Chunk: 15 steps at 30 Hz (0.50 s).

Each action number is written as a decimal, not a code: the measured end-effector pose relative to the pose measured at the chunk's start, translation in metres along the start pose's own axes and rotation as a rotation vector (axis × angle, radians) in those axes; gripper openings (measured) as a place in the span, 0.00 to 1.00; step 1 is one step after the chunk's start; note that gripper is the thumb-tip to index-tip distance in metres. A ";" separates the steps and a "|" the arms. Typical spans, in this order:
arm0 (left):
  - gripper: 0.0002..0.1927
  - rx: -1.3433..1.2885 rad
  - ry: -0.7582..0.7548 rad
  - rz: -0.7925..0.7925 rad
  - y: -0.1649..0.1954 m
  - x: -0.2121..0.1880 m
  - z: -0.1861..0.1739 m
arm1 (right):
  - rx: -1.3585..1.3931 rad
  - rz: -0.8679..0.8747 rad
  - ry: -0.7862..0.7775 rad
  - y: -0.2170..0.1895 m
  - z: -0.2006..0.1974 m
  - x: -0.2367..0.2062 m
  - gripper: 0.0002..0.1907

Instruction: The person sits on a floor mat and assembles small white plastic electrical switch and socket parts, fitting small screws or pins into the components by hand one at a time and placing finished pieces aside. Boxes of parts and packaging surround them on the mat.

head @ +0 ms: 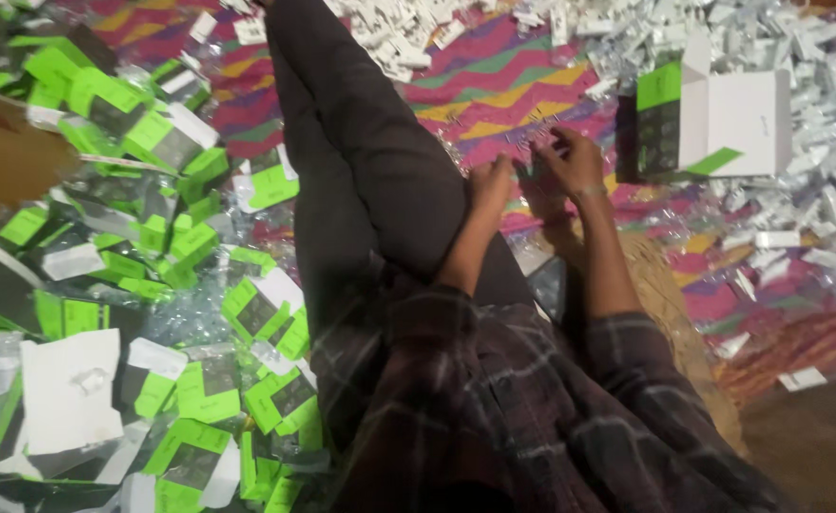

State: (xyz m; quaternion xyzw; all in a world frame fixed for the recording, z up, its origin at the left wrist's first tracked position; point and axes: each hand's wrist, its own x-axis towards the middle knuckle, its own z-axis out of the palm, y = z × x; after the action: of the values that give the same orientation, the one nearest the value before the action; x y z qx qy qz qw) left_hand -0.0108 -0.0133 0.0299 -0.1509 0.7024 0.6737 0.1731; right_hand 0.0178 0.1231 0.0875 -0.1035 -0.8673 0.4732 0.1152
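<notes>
We pinched a small clear packet (535, 167) between both hands, right hand (573, 163) nearer the open white box (736, 122), left hand (490, 185) beside it.

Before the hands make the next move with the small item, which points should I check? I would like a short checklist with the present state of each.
1. Both hands in view: ok. Left hand and right hand meet over the zigzag mat.
2. Small item held between them: cannot tell, it is blurred.
3. Open white box within easy reach of the right hand: ok, it stands just beside it.
4. Box interior free: cannot tell, not visible.
5. Green packages kept apart from the white pieces: ok, opposite sides of the legs.
</notes>
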 end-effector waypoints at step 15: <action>0.09 -0.378 -0.200 -0.238 -0.010 0.007 -0.004 | 0.032 -0.227 -0.036 0.007 0.034 -0.044 0.10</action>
State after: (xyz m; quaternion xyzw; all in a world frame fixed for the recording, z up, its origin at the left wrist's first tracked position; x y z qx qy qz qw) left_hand -0.0126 -0.0173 0.0185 -0.1947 0.5204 0.7797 0.2885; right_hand 0.0505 0.0868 0.0586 0.0058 -0.8678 0.4724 0.1543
